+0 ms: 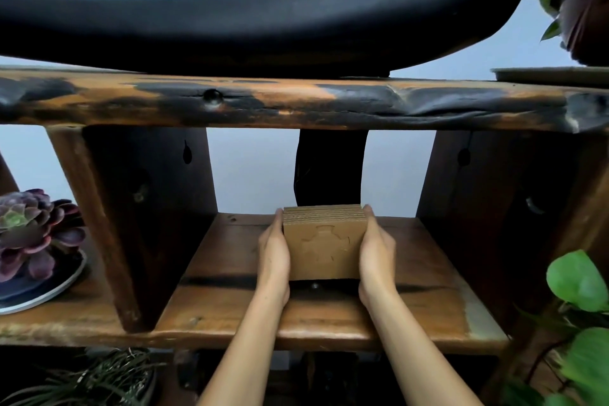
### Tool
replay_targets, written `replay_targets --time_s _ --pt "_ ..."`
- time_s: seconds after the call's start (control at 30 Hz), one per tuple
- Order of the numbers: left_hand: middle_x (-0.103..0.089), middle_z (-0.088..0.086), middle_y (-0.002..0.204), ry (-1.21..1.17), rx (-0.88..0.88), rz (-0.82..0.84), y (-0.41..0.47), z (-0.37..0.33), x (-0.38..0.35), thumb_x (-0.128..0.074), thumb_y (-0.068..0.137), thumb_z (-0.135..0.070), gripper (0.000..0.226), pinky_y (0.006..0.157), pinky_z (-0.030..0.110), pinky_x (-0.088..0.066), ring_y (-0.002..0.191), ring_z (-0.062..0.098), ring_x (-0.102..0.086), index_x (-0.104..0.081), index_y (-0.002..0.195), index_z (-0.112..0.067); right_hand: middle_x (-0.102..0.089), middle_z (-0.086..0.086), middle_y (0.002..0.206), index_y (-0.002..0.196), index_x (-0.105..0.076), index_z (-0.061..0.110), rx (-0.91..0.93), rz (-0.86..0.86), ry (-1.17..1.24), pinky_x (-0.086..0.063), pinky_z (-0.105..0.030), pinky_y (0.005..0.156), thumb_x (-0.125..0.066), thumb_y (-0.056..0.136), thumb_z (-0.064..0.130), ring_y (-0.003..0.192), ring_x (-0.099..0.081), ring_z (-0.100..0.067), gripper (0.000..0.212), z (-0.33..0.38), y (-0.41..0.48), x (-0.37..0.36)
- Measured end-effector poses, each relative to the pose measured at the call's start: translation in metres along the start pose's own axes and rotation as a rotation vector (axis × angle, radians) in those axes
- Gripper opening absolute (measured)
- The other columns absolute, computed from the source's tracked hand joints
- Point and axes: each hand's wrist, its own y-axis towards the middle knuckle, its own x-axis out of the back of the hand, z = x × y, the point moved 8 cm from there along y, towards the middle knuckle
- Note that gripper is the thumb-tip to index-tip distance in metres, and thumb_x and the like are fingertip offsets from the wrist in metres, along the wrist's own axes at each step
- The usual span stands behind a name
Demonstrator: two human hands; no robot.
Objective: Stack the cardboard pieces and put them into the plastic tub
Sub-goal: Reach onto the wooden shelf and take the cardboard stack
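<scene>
Two bare hands are set apart with a stack of brown corrugated cardboard pieces (324, 241) between them. The left hand (273, 250) lies flat against the stack's left side and the right hand (375, 250) against its right side, fingers straight and pointing away from the person, palms pressing inward. No thumb shows, so I cannot tell whether either hooks under or behind the stack.

The stack sits in the middle bay of a dark-stained wooden shelf (230, 306). Its broad face, with a puzzle-like cut line, is turned toward the camera, and its layered edges show along the top. A dark shadow lies under its near edge, so whether it rests on the board or is just clear of it cannot be told. The plastic tub is not in view, so the stacking looks done and the carry and drop are still to come.

The main risk, in my judgement, is the grip. Pressure comes from the sides only, so pieces at the back could slide down or fan out if the squeeze eases or the stack tips. Pulling it out too high could catch the scorched wooden plank (296, 102) overhead. A wide swing could brush the purple succulent rosette (29, 234) on its plate to the left, or the green leafy plant (576, 280) to the right.
</scene>
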Motion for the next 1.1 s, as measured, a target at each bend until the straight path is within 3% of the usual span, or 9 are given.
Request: replay_targets --time_s 0.23,0.37,0.47,0.53,0.6,0.7,0.8,0.9,1.1 --pt "-0.072 0.002 0.131 0.001 0.039 0.015 -0.011 0.004 -0.008 -0.047 0.093 -0.064 0.06 0.11 0.051 -0.049 0.122 0.023 -0.066 -0.066 0.136 -0.027 -0.081 0.004 0.091 0.091 -0.081 0.021 -0.006 -0.037 0.018 -0.055 -0.038 0.095 -0.049 0.1 0.036 0.1 -0.073 -0.019 0.036 0.003 -0.001 0.015" --pt "-0.075 -0.003 0.125 0.151 -0.159 0.011 -0.015 -0.002 -0.005 -0.04 0.104 -0.039 0.04 0.111 0.046 -0.049 0.12 0.017 -0.067 -0.073 0.124 -0.029 -0.08 0.006 0.081 0.076 -0.08 0.024 0.066 -0.045 -0.031 -0.051 -0.035 0.084 -0.048 0.102 0.035 0.093 -0.071 -0.021 0.043 -0.004 -0.001 0.023" --pt "-0.072 -0.001 0.131 0.138 -0.142 0.004 -0.012 -0.001 -0.004 -0.037 0.106 -0.036 0.042 0.114 0.047 -0.046 0.125 0.019 -0.064 -0.071 0.129 -0.029 -0.078 0.008 0.1 0.095 -0.079 0.027 0.026 0.041 -0.083 -0.05 -0.038 0.102 -0.039 0.101 0.067 0.108 -0.069 -0.017 0.057 -0.008 -0.003 0.017" --pt "-0.078 -0.004 0.117 0.17 -0.159 0.005 -0.011 -0.001 -0.005 -0.035 0.107 -0.033 0.044 0.11 0.044 -0.05 0.116 0.017 -0.069 -0.079 0.108 -0.037 -0.074 0.009 0.123 0.127 -0.072 0.025 -0.016 0.214 -0.08 -0.044 -0.036 0.113 -0.036 0.074 0.098 0.121 -0.064 -0.012 0.098 -0.011 -0.004 0.012" --pt "-0.08 -0.005 0.107 0.181 -0.167 0.017 -0.011 0.0 -0.003 -0.034 0.106 -0.03 0.048 0.106 0.044 -0.053 0.108 0.017 -0.072 -0.08 0.095 -0.037 -0.069 0.011 0.135 0.142 -0.06 0.025 -0.008 0.419 -0.055 -0.041 -0.033 0.116 -0.045 0.054 0.106 0.129 -0.06 -0.007 0.12 -0.012 -0.004 0.01" --pt "-0.079 0.0 0.111 0.212 -0.153 0.036 -0.01 0.0 -0.003 -0.033 0.105 -0.031 0.046 0.106 0.049 -0.053 0.11 0.022 -0.072 -0.079 0.103 -0.029 -0.073 0.02 0.122 0.128 -0.058 0.036 0.108 0.582 -0.186 -0.045 -0.014 0.101 -0.059 0.057 0.098 0.116 -0.064 0.007 0.094 -0.006 -0.006 0.014" --pt "-0.08 0.0 0.109 0.213 -0.14 0.03 -0.011 -0.001 -0.003 -0.034 0.104 -0.035 0.045 0.103 0.048 -0.055 0.107 0.021 -0.073 -0.079 0.101 -0.031 -0.077 0.009 0.12 0.128 -0.058 0.027 0.1 0.627 -0.11 -0.055 -0.02 0.096 -0.088 0.07 0.057 0.115 -0.071 -0.01 0.072 -0.007 -0.004 0.012" --pt "-0.081 -0.001 0.105 0.209 -0.111 0.027 -0.013 0.0 -0.003 -0.036 0.101 -0.046 0.046 0.093 0.042 -0.059 0.103 0.021 -0.075 -0.08 0.104 -0.031 -0.079 0.004 0.114 0.123 -0.061 0.021 0.148 0.588 -0.076 -0.059 -0.023 0.088 -0.087 0.083 0.025 0.109 -0.075 -0.015 0.048 -0.005 -0.005 0.01" --pt "-0.081 -0.013 0.08 0.109 -0.003 0.002 -0.032 0.003 -0.001 -0.043 0.083 -0.089 0.065 0.077 0.033 -0.054 0.083 0.013 -0.076 -0.077 0.093 -0.035 -0.081 0.0 0.104 0.11 -0.064 0.017 0.196 0.454 -0.063 -0.063 -0.026 0.08 -0.09 0.08 0.029 0.098 -0.078 -0.015 0.042 -0.003 -0.003 0.02"
